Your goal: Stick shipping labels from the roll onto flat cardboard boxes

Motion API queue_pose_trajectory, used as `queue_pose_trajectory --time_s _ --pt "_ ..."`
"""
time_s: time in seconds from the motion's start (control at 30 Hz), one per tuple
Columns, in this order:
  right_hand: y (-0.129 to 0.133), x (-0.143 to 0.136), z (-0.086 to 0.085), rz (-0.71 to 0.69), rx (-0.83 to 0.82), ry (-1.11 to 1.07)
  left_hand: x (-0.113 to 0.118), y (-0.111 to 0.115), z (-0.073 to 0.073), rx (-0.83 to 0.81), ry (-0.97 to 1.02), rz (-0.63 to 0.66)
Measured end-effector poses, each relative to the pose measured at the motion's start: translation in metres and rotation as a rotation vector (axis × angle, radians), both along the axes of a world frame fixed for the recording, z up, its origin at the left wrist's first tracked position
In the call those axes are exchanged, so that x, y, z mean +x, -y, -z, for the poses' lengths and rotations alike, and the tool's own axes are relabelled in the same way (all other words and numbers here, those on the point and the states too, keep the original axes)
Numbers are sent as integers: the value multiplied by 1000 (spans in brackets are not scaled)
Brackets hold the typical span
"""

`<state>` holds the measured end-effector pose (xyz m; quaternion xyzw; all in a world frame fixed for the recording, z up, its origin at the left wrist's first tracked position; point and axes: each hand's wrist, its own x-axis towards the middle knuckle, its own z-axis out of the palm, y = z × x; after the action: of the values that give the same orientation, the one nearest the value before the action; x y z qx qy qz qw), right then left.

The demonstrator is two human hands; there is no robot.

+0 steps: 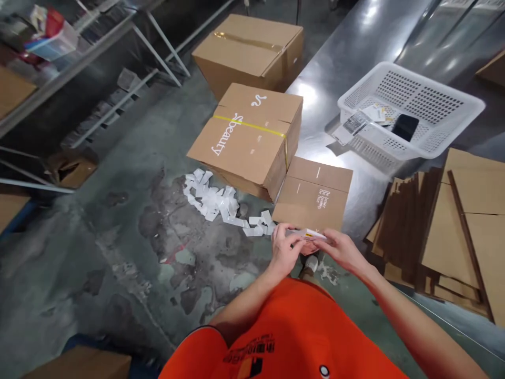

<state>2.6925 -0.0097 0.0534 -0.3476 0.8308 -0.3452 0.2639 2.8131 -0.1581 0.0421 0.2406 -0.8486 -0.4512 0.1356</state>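
Holding a small white label strip (305,234) between both hands, you have it just in front of your body, at the near edge of a small brown carton (313,195). Your left hand (284,247) pinches the strip's left end, fingers closed on it; your right hand (342,249) grips the right end the same way. Looks like a peel-and-stick step in progress: the strip is not yet on the carton, whose visible top shows only small white print, so sticking is left, by my read.

A heap of white backing scraps (221,202) on the concrete floor, left of the carton, suggests many strips are already peeled. Two larger taped boxes, the "Beauty" box (248,137) and a plain box (250,50) farther off, sit closed beyond it.

The strip: thin, long, white, with a yellow patch near the middle, held roughly level; its text is too small to read.

At right, the metal table (355,58) carries a white plastic basket (414,105) with cards and a dark phone-like item, plus flattened cardboard sheets (453,226) nearer.
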Motion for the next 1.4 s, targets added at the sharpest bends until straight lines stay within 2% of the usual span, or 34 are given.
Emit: queue_pose_trajectory --time_s 0.03,0.1,0.2,0.3,0.37,0.43,0.53,0.67,0.77,0.83,0.97,1.03,1.1,1.17,1.27,1.33,1.4 --pt "-1 1 2 4 13 82 1 -1 -4 -21 -1 7" --pt "-4 3 4 4 33 230 2 -2 -10 59 0 45" --pt "-7 3 4 -30 38 358 0 -2 -10 391 41 79" --pt "-10 3 5 -44 -112 277 -2 -1 -6 630 31 23" --pt "-11 4 6 10 -188 149 -2 -1 -6 668 -15 -13" --pt "-11 6 7 12 -157 88 -3 -3 -8 678 -34 -28" --pt "-10 9 4 -72 -89 180 -4 -7 -15 761 -18 -40" --pt "-10 13 -3 -91 -132 230 -6 -8 -14 823 82 -7" --pt "-10 11 0 -100 -114 108 -7 -6 -1 740 193 -16" --pt "-6 -1 11 -122 -82 2 -7 -5 15 712 225 -63" --pt "22 -56 43 -61 70 -249 2 -6 57 869 302 -102" --pt "44 -88 57 -8 167 -375 16 -6 78 952 365 -137" --pt "62 -111 67 -19 247 -449 35 -3 92 976 425 -192" --pt "73 -123 73 -23 325 -517 56 4 99 961 459 -244" --pt "79 -122 79 76 392 -636 77 23 98 920 463 -293" --pt "84 -109 85 65 324 -634 73 41 92 850 391 -305" --pt "93 -86 94 -9 243 -614 53 61 88 732 243 -284"
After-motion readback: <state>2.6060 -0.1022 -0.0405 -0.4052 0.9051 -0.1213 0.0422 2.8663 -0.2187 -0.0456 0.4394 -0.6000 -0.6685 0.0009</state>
